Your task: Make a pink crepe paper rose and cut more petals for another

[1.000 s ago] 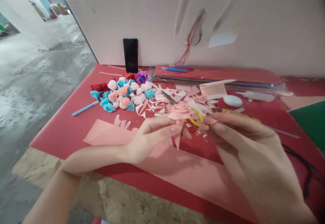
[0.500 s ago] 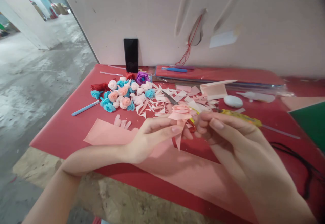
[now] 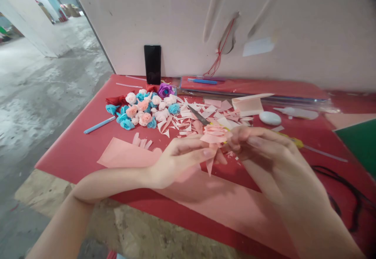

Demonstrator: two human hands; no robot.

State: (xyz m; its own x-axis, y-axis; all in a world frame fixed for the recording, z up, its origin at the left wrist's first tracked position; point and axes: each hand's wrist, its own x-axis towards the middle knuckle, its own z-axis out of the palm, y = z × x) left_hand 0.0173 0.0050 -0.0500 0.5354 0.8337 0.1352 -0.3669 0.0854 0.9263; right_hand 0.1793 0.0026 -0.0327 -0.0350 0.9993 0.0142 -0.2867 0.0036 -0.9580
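A pink paper flower with layered petals and a pointed tail of paper below is pinched between the thumb and fingers of my left hand. My right hand is closed, its fingertips right against the flower's right-hand petals. What those fingertips hold, if anything, is hidden. Just behind the flower lie scissors, their blades showing and most of the handles covered. Beneath my hands a long strip of pink paper stretches across the red table.
Finished paper flowers in several colours are heaped at left, beside pink paper scraps. A phone leans on the wall. A white oval object, a glue bottle, a yellow glue gun and a black cord lie right.
The flower in my left hand has shifted slightly right. My right hand's fingertips, earlier a little apart from the petals, are now up against them.
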